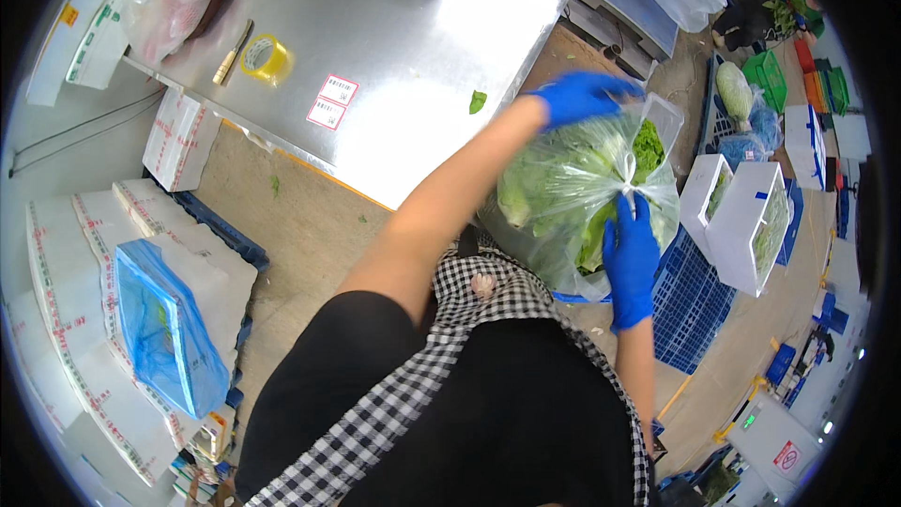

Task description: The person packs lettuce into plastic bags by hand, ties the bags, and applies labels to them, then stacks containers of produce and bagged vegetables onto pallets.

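Both hands wear blue gloves. My right hand (631,253) grips the gathered neck of a clear plastic bag (563,169) packed with leafy green vegetables. Above the bag's far side is my left hand (584,98), blurred, its fingers stretched to the right; whether it touches the plastic cannot be told. Beyond the gathered neck, frilly green lettuce (647,148) shows through the plastic. The bag is just right of the steel table, in front of my checked apron (493,282).
The steel table (394,49) bears yellow tape (265,58), a wooden-handled knife (234,53), two labels (332,102) and a leaf (478,102). White foam boxes (750,225) and a blue pallet (693,303) lie right; more boxes (91,296) are stacked left. A person (799,10) handles greens far right.
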`<state>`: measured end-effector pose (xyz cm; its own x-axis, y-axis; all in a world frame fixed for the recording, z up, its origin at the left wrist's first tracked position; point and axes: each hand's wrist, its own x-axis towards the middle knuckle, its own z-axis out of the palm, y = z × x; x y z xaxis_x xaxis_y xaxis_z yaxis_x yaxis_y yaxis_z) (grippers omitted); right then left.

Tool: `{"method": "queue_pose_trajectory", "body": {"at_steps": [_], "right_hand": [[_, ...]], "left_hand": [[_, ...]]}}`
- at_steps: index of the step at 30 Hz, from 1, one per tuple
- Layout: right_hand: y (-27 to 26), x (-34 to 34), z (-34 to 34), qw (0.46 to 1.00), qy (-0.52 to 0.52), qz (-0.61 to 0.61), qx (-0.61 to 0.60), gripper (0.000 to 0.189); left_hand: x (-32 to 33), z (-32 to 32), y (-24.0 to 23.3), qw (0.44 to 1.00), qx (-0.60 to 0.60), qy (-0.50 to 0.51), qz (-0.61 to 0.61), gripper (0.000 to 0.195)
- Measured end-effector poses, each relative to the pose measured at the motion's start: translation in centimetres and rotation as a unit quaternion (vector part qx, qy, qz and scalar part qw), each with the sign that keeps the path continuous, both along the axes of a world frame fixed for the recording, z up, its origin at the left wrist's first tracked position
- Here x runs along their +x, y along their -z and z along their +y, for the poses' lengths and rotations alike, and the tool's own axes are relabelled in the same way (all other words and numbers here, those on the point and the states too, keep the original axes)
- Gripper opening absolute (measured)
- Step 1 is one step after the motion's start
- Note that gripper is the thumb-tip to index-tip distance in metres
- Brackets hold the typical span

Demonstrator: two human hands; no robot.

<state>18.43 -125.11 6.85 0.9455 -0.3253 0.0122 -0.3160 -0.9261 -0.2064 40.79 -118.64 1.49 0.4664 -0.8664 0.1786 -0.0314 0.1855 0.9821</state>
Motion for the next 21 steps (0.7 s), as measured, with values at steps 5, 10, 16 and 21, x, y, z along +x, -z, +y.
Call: {"method": "queue_pose_trajectory", "body": {"at_steps": [5,10,16,21], "right_hand": [[-1.9,-3.0,4.3,0.962,0.013,-0.188,0.199,0.035],[-0.4,-3.5,2.8,0.937,0.054,-0.229,0.257,0.025],[-2.0,0.1,3.4,0.902,0.021,-0.244,0.357,0.034],[-2.1,3.1,5.8,0.923,-0.136,-0.233,0.274,0.03]], "left_hand": [[8.8,20.8,8.6,0.69,0.322,-0.615,-0.206,0.061],[8.9,28.2,8.5,0.521,0.699,-0.474,-0.121,0.07],[11.1,30.1,11.4,0.591,0.676,-0.435,-0.07,0.05],[8.6,27.1,10.4,0.846,0.29,-0.441,0.073,0.021]]}}
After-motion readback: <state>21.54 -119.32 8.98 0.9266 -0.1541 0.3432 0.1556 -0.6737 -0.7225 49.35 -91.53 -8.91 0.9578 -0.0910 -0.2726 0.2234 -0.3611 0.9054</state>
